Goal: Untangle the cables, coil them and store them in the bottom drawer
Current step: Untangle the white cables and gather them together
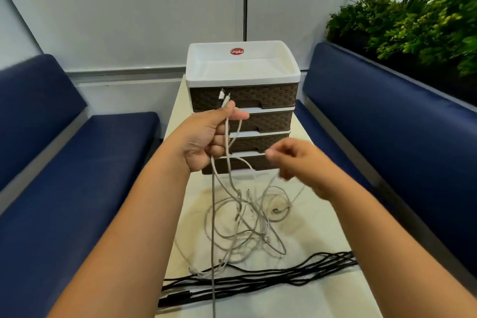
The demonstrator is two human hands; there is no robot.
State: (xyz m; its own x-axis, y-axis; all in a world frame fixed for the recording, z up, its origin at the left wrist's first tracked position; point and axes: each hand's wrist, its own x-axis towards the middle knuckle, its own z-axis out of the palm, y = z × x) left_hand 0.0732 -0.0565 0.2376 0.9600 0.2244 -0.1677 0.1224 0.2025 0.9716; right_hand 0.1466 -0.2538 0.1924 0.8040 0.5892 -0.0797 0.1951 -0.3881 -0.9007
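My left hand (209, 134) is raised in front of the drawer unit (244, 108) and grips several white cable strands, their plug ends sticking up above my fist. The strands hang down into a loose tangle of white cables (247, 222) on the table. My right hand (296, 160) hovers blurred to the right of the strands, fingers loosely curled; whether it touches a strand is unclear. A bundle of black cables (271, 276) lies across the table near me. The bottom drawer (240, 165) of the brown woven unit looks closed.
The cream table (322, 292) is narrow, with blue bench seats (85, 162) on both sides. The drawer unit has a white tray top with a red logo. Green plants (413, 20) stand behind the right bench. A grey wall is at the back.
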